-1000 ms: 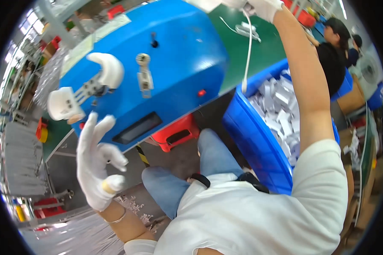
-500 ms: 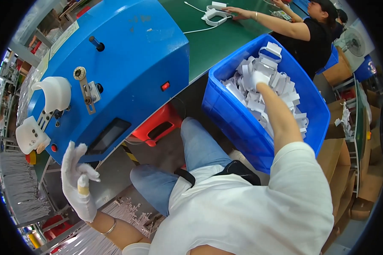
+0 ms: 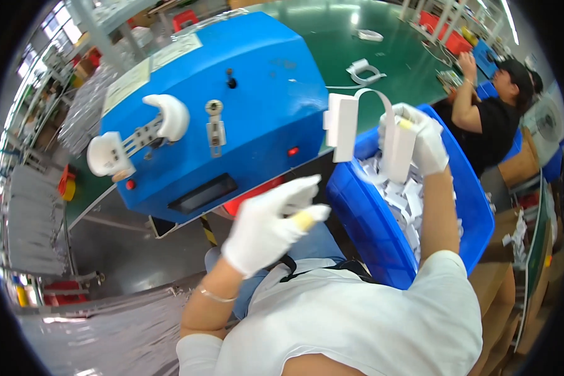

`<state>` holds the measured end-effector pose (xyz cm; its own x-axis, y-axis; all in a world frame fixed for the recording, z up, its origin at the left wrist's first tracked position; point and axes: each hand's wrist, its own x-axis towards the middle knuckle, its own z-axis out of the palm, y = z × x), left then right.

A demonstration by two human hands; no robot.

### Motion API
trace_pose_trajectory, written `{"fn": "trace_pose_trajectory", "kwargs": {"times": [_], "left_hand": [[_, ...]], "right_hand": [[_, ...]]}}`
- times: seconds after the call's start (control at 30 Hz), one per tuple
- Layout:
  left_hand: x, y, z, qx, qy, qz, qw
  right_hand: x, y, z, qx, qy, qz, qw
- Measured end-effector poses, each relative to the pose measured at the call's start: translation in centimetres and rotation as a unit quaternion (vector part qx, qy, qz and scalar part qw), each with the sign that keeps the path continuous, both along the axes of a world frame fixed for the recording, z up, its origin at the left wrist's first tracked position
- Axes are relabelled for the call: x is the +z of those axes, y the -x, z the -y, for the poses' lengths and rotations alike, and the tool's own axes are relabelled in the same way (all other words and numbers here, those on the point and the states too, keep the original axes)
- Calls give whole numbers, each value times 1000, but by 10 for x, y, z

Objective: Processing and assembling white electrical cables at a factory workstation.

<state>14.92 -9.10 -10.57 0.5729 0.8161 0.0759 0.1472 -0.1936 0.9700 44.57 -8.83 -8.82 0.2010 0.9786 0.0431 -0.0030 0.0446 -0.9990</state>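
Note:
My right hand (image 3: 425, 141), in a white glove, holds a white part (image 3: 382, 135) made of two flat blocks joined by a curved strap, lifted above the blue bin (image 3: 366, 219). The bin holds several similar white parts. My left hand (image 3: 266, 229), also gloved, hangs open in the air over my lap, fingers spread, nearest the front of the blue machine (image 3: 232, 94). That machine carries two white cradles (image 3: 135, 135) on a rail, a small lever and a red light.
A green conveyor table (image 3: 382, 44) runs behind the machine with white parts lying on it. A co-worker in a black shirt (image 3: 495, 122) sits at the right. A red stool (image 3: 257, 194) stands under the machine. Cardboard boxes stand at the right edge.
My right hand has come up out of the bin with a white strap part. My left hand has moved from the lower left toward the middle.

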Motion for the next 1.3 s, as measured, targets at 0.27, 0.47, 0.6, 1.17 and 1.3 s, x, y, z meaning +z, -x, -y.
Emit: {"fn": "trace_pose_trajectory", "kwargs": {"times": [0.27,0.47,0.6,1.17,1.3], "left_hand": [[26,42,-17,298,-211,146,920],[96,121,-52,378,-497,-214,751],[106,139,-65,400,-407,-262,778],[6,122,-47,406,-51,221,885],[15,125,-53,329,74,273,901]], "right_hand": [[-5,127,-7,177,-116,-51,976],[45,181,-52,91,-318,133,934],[62,212,-89,78,-361,215,904],[83,225,-125,221,-270,171,921],[101,261,-123,240,-249,199,917]]}}
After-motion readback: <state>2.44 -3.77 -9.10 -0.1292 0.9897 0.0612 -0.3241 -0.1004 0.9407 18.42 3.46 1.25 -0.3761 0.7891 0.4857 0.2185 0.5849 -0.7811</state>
